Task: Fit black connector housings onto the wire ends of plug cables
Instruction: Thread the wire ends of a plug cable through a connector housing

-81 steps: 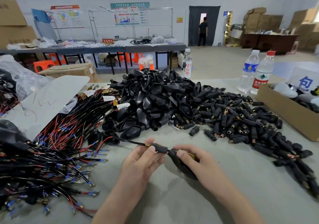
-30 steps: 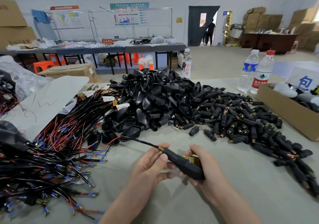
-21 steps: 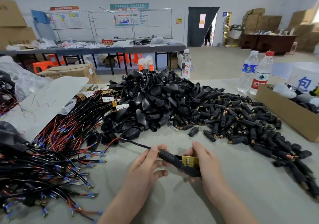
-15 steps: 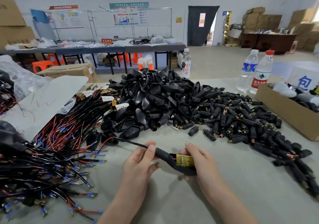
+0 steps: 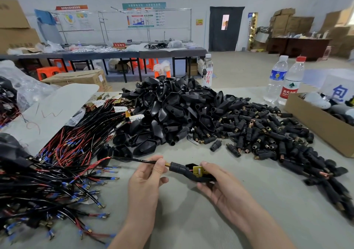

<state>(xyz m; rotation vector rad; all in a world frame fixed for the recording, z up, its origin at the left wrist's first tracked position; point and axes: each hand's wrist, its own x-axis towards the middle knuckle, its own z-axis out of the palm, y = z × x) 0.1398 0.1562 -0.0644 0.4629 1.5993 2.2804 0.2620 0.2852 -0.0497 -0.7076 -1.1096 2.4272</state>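
My left hand (image 5: 145,179) pinches a black cable (image 5: 134,159) just behind a brass spring collar and black sleeve (image 5: 175,166). My right hand (image 5: 220,187) cradles an open black connector housing (image 5: 199,177) from below, thumb on top. A small yellow circuit board (image 5: 198,170) sits inside the housing, with the cable's sleeve entering its neck. A big heap of empty black housings (image 5: 172,110) lies behind, and a spread of small black sleeves (image 5: 268,133) to the right. Bundles of black and red wired cables (image 5: 57,162) cover the table's left side.
A cardboard box (image 5: 321,122) with white and dark parts stands at the right edge. Two water bottles (image 5: 283,80) stand behind it, a third bottle (image 5: 207,70) behind the heap. A grey sheet (image 5: 51,110) and plastic bag (image 5: 24,87) lie at left.
The sleeve has slid along the cable into the housing's neck and the housing has been turned open side up, showing the yellow board. Both hands rose slightly.
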